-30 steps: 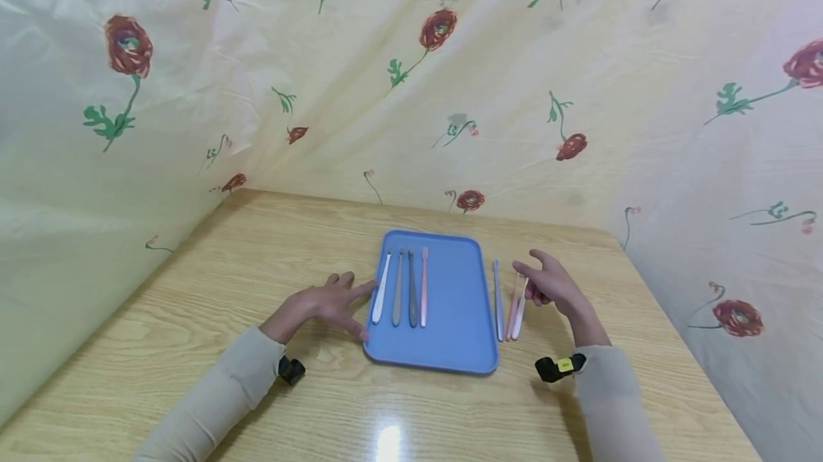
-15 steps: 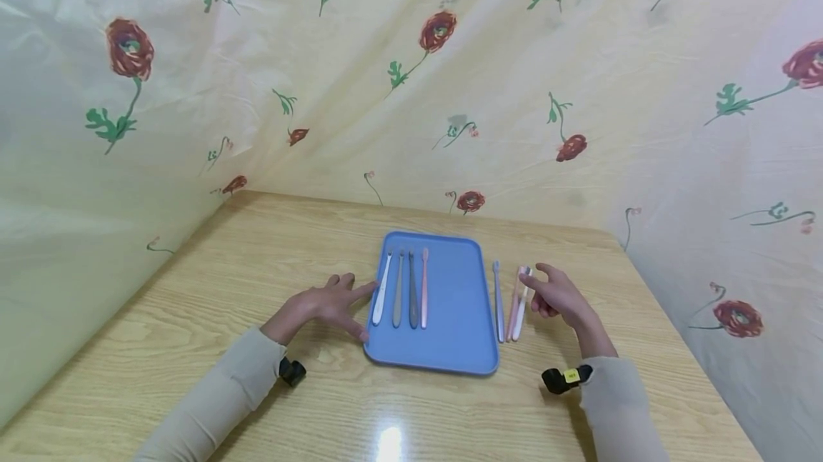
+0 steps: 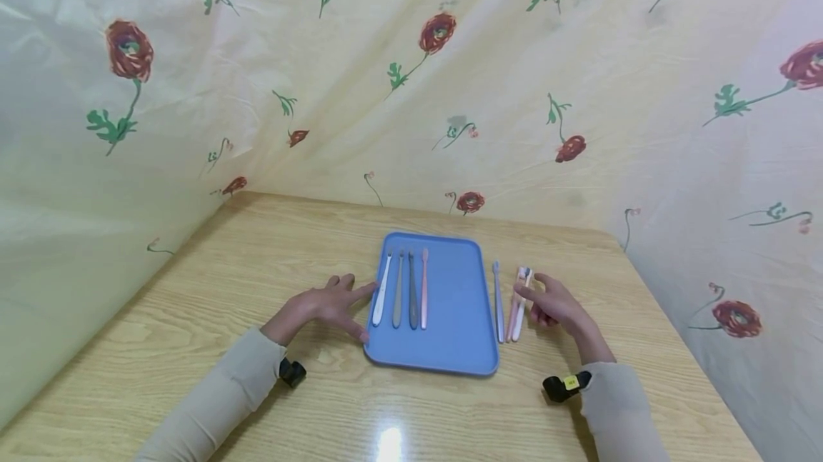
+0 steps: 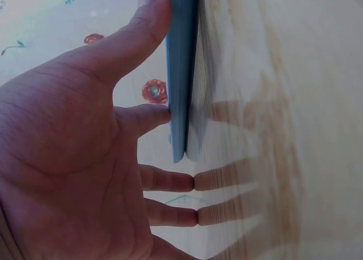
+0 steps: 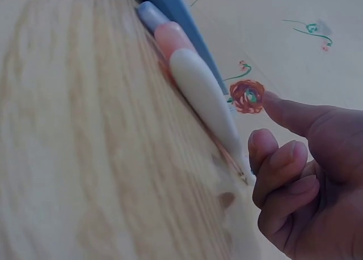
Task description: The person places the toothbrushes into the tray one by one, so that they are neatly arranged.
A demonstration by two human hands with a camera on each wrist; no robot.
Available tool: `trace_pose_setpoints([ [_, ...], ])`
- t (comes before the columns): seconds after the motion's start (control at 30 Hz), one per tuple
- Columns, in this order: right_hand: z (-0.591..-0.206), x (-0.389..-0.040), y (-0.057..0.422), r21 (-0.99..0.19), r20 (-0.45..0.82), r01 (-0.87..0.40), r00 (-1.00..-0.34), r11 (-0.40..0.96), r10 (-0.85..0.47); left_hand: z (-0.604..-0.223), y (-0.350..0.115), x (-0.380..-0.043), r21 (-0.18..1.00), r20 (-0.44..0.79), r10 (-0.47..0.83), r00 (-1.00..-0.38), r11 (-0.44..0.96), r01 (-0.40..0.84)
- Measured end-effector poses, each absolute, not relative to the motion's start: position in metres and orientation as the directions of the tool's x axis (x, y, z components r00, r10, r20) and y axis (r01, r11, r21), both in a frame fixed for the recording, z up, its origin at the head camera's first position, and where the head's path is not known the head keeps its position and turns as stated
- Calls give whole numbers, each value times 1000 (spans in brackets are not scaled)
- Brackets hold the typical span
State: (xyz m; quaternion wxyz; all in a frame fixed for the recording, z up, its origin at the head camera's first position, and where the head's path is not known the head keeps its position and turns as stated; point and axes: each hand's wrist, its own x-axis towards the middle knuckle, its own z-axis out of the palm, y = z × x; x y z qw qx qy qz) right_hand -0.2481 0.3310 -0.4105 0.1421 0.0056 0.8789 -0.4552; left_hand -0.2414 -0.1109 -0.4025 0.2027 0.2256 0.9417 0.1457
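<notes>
In the head view, my left hand (image 3: pixel 331 305) is spread at the left edge of a blue tray (image 3: pixel 456 298), thumb and index finger touching its rim. On the tray lie a white toothbrush (image 3: pixel 381 298), a grey toothbrush (image 3: pixel 397 298), a dark grey toothbrush (image 3: pixel 413 298) and a pink toothbrush (image 3: pixel 424 294), side by side. My right hand (image 3: pixel 556 301) hovers beside a second white toothbrush (image 3: pixel 519 320) on the table, its fingers loosely curled and its thumb apart from them in the right wrist view. Nothing shows between them.
Left of that white brush lie a second pink toothbrush (image 3: pixel 511 319) and a blue toothbrush (image 3: pixel 499 308), close along the tray's right side. A flowered cloth (image 3: pixel 398 91) hangs behind the wooden table (image 3: pixel 308 412) and along its sides.
My right hand has drawn back toward me and slightly right, off the heads of the pink and white toothbrushes beside the tray, which now show. The left hand has stayed at the tray.
</notes>
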Motion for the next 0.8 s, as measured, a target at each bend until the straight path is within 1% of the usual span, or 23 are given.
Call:
trace_pose_setpoints([
  [0.37,-419,-244,329,-794,-279,138,-948,592,-153,-403,-111,-240,361,-323,478,-817,860,360],
  [0.63,-422,-244,329,-751,-299,172,-949,637,-96,-402,-112,-240,363,-314,481,-819,857,365],
  [0.8,-421,-243,330,-733,-303,174,-949,657,-87,-401,-111,-240,360,-317,485,-815,857,370],
])
